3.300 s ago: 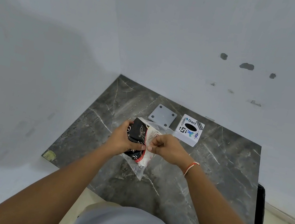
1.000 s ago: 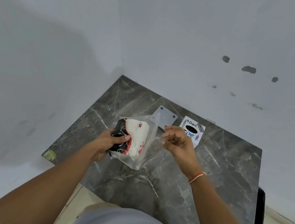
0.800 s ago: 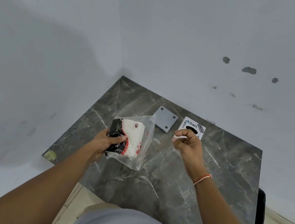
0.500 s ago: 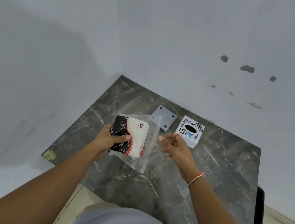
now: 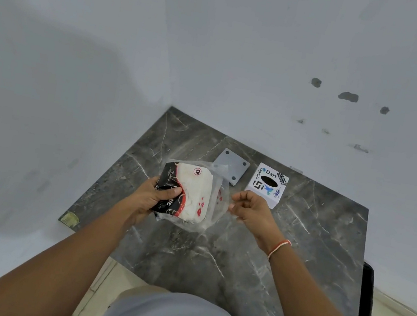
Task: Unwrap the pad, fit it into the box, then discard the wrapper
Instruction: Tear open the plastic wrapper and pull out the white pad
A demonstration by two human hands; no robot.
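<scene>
A folded pad point(image 5: 195, 192), white with red marks and a black printed side, sits inside a clear plastic wrapper point(image 5: 215, 216). My left hand point(image 5: 152, 199) grips the pad and wrapper from the left, thumb on the black part, holding them above the table. My right hand point(image 5: 253, 213) hovers at the wrapper's right edge with curled fingers; whether it pinches the plastic is unclear. The white box point(image 5: 266, 186), covered in stickers and with a dark oval hole on top, stands on the table behind my right hand.
A grey square plate point(image 5: 232, 169) with corner holes lies left of the box. The dark marble table point(image 5: 298, 243) fits into a corner of white walls. A black object point(image 5: 366, 294) hangs off the table's right edge.
My right hand let go of the wrapper, drew back to the right, then came back to its right edge. My left hand kept hold of the pad and tilted it slightly.
</scene>
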